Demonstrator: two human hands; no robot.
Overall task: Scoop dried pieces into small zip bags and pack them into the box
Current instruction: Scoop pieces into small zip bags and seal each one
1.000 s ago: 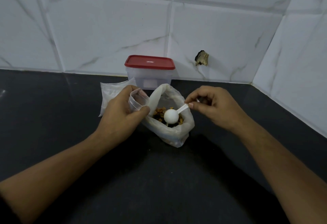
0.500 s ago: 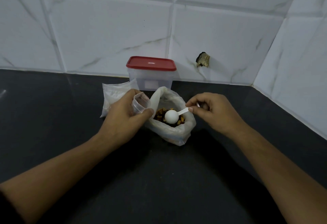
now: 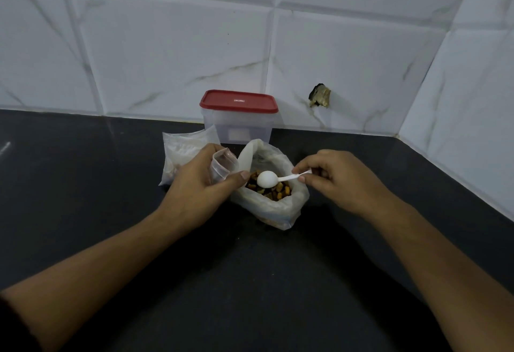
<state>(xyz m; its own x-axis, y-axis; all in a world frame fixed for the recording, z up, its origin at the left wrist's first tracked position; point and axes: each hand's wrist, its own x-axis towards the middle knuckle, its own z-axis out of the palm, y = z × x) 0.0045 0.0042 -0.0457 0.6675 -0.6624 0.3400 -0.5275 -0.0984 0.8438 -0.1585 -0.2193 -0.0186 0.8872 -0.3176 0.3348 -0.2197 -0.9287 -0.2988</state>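
Over dried pieces (image 3: 281, 194), spoon (image 3: 267, 179) in right hand (image 3: 342, 182)

Counted at frame centre: 1 clear box (image 3: 237, 126) with 1 red lid (image 3: 239, 100), 1 big open bag (image 3: 278, 209), 1 white scoop (image 3: 267, 179), 1 small zip bag (image 3: 222, 165). Dried pieces (image 3: 279, 194) were too many to count. Left of centre was 1 pack of spare bags (image 3: 183, 151), number inside unreadable. 2 hands: left hand (image 3: 194, 193), right hand (image 3: 339, 182).

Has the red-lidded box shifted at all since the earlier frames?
No. The red-lidded box keeps the same gap to the chipped hole in the wall tile beside it.
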